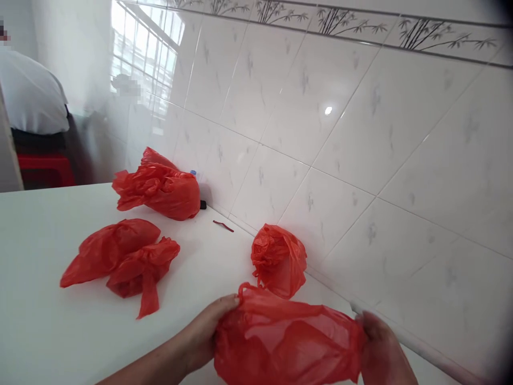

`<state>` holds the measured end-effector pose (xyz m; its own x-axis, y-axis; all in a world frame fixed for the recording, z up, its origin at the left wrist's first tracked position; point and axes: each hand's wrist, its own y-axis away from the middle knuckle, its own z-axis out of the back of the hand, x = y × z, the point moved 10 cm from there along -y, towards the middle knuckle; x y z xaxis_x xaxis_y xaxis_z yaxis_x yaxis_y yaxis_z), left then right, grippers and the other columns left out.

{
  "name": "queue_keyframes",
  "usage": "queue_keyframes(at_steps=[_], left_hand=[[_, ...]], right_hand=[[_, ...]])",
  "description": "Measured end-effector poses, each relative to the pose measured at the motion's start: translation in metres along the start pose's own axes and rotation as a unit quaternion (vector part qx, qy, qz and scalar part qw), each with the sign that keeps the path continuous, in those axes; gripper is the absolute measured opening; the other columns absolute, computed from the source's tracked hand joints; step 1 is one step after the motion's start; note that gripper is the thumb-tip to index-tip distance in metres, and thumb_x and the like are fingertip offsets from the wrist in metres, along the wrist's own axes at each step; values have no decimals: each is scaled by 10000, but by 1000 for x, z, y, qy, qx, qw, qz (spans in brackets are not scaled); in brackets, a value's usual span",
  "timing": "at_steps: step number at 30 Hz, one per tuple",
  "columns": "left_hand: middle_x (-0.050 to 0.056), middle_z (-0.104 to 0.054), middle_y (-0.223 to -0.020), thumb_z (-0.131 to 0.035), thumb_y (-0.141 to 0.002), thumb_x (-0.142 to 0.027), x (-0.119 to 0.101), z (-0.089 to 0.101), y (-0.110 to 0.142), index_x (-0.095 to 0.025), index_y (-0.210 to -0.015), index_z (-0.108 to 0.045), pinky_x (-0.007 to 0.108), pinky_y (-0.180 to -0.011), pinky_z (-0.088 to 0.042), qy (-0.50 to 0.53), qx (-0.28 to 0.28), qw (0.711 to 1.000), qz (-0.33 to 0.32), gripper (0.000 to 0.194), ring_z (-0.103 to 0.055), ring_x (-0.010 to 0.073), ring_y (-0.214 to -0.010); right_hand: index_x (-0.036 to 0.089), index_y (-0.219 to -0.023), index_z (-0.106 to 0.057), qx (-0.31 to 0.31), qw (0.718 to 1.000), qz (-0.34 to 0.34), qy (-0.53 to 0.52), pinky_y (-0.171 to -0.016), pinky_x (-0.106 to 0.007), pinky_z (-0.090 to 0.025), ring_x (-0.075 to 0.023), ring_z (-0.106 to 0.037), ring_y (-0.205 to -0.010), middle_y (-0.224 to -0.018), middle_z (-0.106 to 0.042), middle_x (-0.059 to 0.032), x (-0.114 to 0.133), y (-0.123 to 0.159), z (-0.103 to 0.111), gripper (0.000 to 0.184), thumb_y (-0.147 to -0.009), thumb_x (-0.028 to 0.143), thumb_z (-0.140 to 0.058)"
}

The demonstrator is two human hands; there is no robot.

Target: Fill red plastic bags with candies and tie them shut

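A white table (48,331) stands against a glossy white tiled wall (360,176) bearing a bamboo-pattern border (360,24) along the top. Near the far edge by the wall sits a bulging red bag (164,190). Two flatter red bags (120,259) lie touching toward the left side. A small crumpled red bag (279,260) rests against the wall. A thin red strip (223,225), possibly a tie, lies between.
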<state>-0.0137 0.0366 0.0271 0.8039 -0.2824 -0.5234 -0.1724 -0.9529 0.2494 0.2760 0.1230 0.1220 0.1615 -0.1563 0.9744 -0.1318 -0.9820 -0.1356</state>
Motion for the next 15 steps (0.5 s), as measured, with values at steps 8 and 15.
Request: queue_keyframes(at_steps=[8,15], left_hand=[[90,-683,-795,-629,-736,-191,16,6,-16,-109,-782,-646,258,-687,-452,-32,136,990,4,95,-636,176,-715],[58,-677,-734,-688,-672,-199,15,28,-37,-123,-756,-659,251,-672,-443,-27,109,994,8,117,-631,171,-667]], right_hand=[[236,-1086,-577,242,855,120,442,-802,-339,-481,-227,-575,-1007,-1115,-613,-49,18,-48,-174,353,-773,399,-560],[268,-1408,-294,255,764,171,567,-1031,-404,-301,-289,-174,-1373,-1507,-195,-48,-69,-98,-240,845,-627,149,-593]])
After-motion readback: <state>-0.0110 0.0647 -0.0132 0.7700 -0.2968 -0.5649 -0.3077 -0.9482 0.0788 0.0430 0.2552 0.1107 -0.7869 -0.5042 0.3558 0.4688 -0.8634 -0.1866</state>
